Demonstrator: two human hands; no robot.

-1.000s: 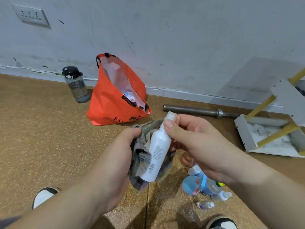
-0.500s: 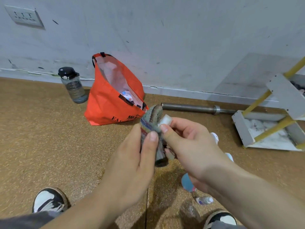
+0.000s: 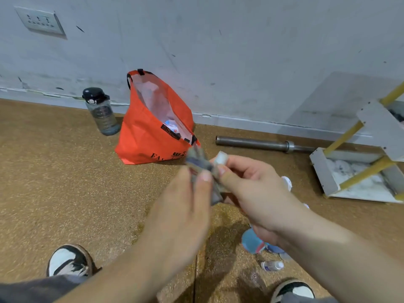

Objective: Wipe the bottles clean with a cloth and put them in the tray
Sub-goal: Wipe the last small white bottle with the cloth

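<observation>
Brown cork floor (image 3: 65, 182) below you: your left hand (image 3: 181, 206) grips the cloth (image 3: 200, 165) round the bottle (image 3: 221, 159), your right hand (image 3: 258, 189) pinches its white cap end — body hidden, axis likely 12 to 6 o'clock. The tray (image 3: 321, 171) lies at 3 o'clock, nearer your right hand.

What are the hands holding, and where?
The right hand pinches the white bottle at its cap end; the left hand grips the cloth wrapped round its body.
</observation>
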